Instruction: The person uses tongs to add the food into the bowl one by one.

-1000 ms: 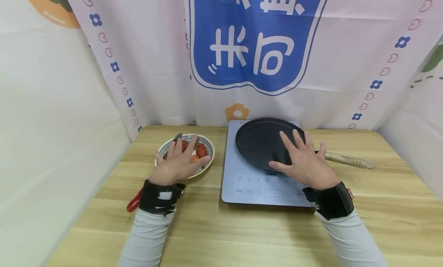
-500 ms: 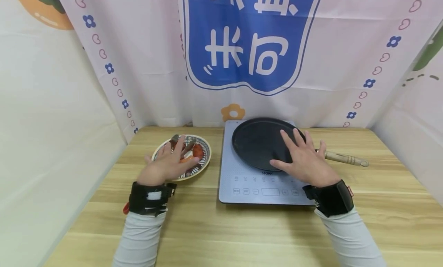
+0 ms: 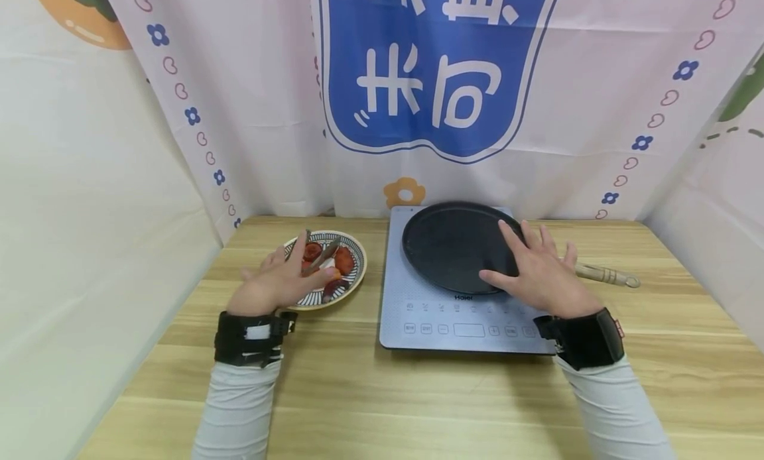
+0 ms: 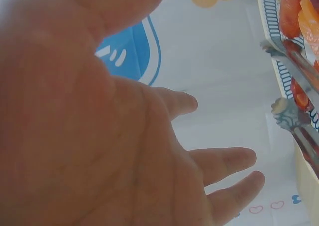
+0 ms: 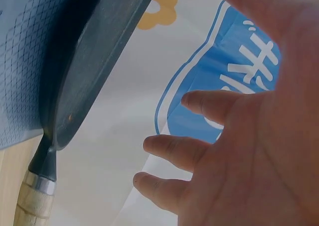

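The left hand point(image 3: 271, 284) has shifted toward 9 o'clock relative to the plate point(image 3: 361, 274), exposing more of the tongs point(image 3: 326, 254) and the food point(image 3: 344, 261). The right hand point(image 3: 546, 281) has shifted slightly toward 3 o'clock over the pan point(image 3: 456, 248). Both grips are wide and hold nothing; accordingly, neither tongs nor pan appears engaged. The plate rests on the worktop point(image 3: 442, 407), at 9 o'clock from the pan, and bears the tongs and food. The pan sits on the hotplate point(image 3: 394, 307), its handle point(image 3: 605, 274) pointing to about 3 o'clock.

Materials: the pan is a shallow, dark, matt disc; the handle is pale, grooved wood. The tongs are metal with scalloped ends. The plate is round, with a blue-striped edge. The food is red to orange. The hotplate is a flat, finely cross-hatched panel.
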A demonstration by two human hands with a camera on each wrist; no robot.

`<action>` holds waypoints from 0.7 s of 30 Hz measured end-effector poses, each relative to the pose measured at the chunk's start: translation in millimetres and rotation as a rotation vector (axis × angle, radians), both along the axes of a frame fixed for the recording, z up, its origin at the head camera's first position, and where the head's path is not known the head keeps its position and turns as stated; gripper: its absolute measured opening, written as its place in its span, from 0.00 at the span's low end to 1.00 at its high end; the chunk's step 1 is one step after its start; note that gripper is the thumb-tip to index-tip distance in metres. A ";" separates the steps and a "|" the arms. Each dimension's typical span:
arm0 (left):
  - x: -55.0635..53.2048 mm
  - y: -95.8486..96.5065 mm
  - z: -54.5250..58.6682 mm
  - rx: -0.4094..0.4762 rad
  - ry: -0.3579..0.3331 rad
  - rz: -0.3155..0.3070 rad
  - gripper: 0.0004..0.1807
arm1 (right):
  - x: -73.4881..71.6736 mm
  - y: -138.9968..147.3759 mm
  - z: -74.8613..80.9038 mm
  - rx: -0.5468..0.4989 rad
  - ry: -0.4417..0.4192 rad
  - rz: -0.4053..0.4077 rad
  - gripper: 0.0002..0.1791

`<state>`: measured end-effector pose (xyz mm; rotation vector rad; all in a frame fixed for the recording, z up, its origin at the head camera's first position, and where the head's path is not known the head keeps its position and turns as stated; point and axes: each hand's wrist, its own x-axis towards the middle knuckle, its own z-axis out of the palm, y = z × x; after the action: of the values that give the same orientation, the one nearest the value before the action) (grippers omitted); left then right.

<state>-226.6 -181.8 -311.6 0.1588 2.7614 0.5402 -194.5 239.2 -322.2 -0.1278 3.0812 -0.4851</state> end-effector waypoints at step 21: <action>1.0 -16.3 6.5 -0.059 -0.047 0.033 0.61 | -2.6 24.8 1.4 -0.014 -0.028 -0.043 0.61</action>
<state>-225.6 -198.2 -305.1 0.0862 2.7353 0.4636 -197.1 264.0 -320.8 -0.0553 3.0591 -0.5059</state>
